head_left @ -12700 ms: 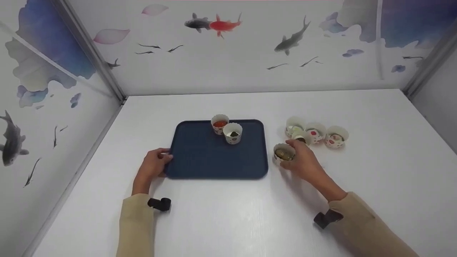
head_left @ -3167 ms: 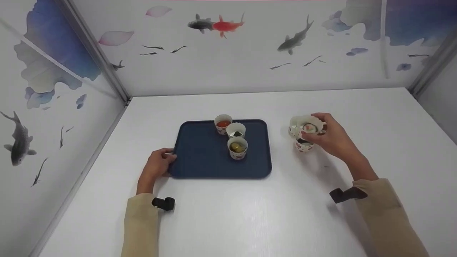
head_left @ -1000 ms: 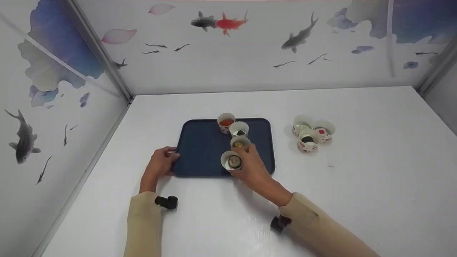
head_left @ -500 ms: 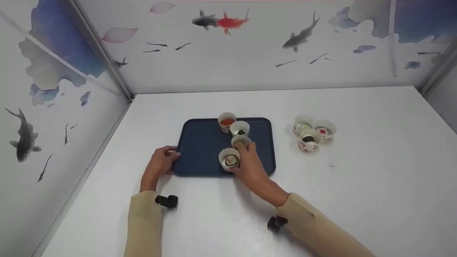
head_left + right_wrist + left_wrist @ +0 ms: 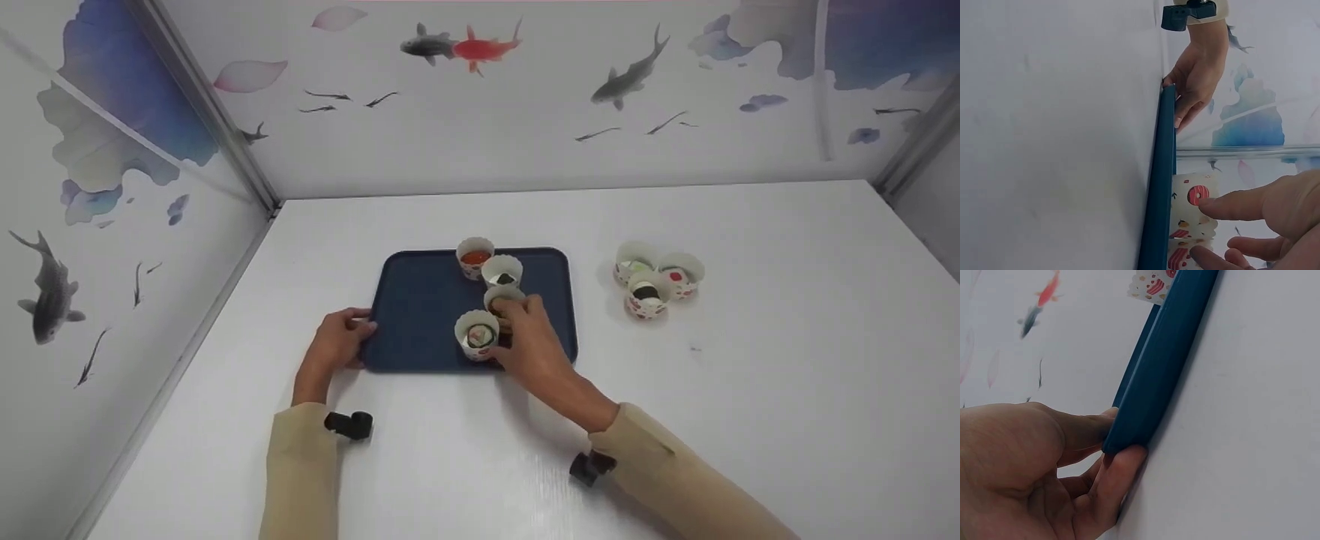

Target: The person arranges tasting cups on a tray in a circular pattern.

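Observation:
My left hand (image 5: 335,341) pinches the left rim of the dark blue tray (image 5: 420,315); the left wrist view has the thumb above that rim and fingers beneath. A patterned paper cup with a sushi roll slice (image 5: 478,337) stands upright near the tray's front edge. Beside it is my right hand (image 5: 536,349), fingers fairly straight, thumb at the cup's side. In the right wrist view the thumb touches a patterned cup (image 5: 1189,197). Behind stand a cup with greenish-yellow food (image 5: 500,292), partly covered by my fingers, a cup with dark green food (image 5: 502,268) and one with orange-red food (image 5: 475,259).
On the white table (image 5: 420,450), right of the tray, three cups stand close together: one with pale green food (image 5: 636,262), one with a red-centred piece (image 5: 681,276) and one with a black-wrapped piece (image 5: 646,296). Printed white walls (image 5: 525,142) enclose the table's back and sides.
My right hand has brought the sushi roll cup from the right group onto the tray, then shifted it slightly left. Earlier, the greenish-yellow cup also moved onto the tray. My left hand stays on the rim.

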The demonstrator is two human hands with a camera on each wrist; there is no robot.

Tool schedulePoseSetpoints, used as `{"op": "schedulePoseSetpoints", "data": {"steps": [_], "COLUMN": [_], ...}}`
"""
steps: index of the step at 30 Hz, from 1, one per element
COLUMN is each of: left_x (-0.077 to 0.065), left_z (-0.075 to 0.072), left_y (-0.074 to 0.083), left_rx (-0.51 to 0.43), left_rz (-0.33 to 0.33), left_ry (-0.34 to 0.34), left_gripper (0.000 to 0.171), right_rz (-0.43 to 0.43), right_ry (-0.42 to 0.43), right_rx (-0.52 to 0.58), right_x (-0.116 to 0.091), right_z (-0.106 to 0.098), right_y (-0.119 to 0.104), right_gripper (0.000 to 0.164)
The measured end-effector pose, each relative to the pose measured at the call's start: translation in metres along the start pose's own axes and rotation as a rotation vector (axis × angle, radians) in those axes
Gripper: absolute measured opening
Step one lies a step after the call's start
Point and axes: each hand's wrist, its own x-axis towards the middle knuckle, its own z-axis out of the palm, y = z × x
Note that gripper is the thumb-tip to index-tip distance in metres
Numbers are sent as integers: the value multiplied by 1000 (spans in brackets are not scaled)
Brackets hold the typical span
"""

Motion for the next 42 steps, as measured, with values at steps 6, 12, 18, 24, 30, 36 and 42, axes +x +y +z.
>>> {"op": "schedulePoseSetpoints", "data": {"steps": [6,12,18,24,30,36,42], "left_x": [0,1,0,-1,-1,-2,-1], "left_z": [0,0,-1,0,0,0,0], "left_y": [0,-1,1,0,-1,-2,-2], "left_rx": [-1,-1,5,4,4,9,17], "left_rz": [-2,6,17,17,18,20,21], "left_ry": [-5,-6,-2,7,4,1,3], "left_gripper": [44,44,44,45,45,45,45], "right_rz": [14,3,-1,20,7,-16,30], "right_ry": [-9,21,71,96,108,114,183], "right_rx": [39,43,48,24,15,-5,-20], "right_x": [1,5,7,8,10,12,13], "right_z": [-23,-52,-76,-93,-114,-133,-151], "right_y": [3,13,32,49,62,75,90], "right_gripper": [49,39,34,33,38,40,39]}}
